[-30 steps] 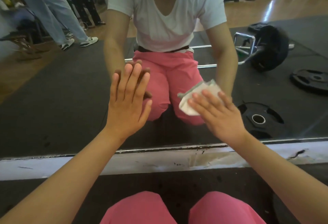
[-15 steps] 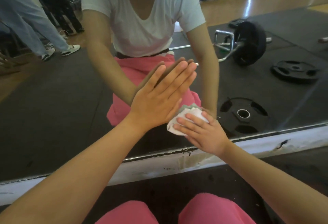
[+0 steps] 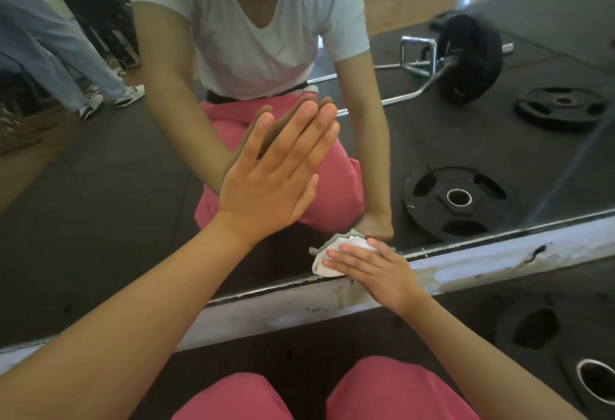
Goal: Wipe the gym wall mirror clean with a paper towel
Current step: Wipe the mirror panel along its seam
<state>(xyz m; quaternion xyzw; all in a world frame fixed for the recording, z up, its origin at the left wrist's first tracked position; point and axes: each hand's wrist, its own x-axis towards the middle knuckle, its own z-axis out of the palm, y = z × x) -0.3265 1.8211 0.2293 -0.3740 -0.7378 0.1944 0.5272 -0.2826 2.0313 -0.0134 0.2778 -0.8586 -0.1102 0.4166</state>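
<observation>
The left hand (image 3: 269, 183) lies flat with fingers straight and spread against the large wall mirror (image 3: 100, 203), holding nothing. To its right and nearer, the right hand (image 3: 376, 270) presses a folded white paper towel (image 3: 327, 261) under flattened fingers against the glass just above the mirror's scuffed white bottom frame (image 3: 499, 260).

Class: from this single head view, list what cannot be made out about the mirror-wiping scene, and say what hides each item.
- Paper towel: mostly covered by the right hand.
- Mirror: its upper part is cut off by the frame's top edge; smudges are too faint to judge.
- Left hand: the palm faces the glass, so contact is hidden.
- Weight plate on the floor: cut by the right edge.
</observation>
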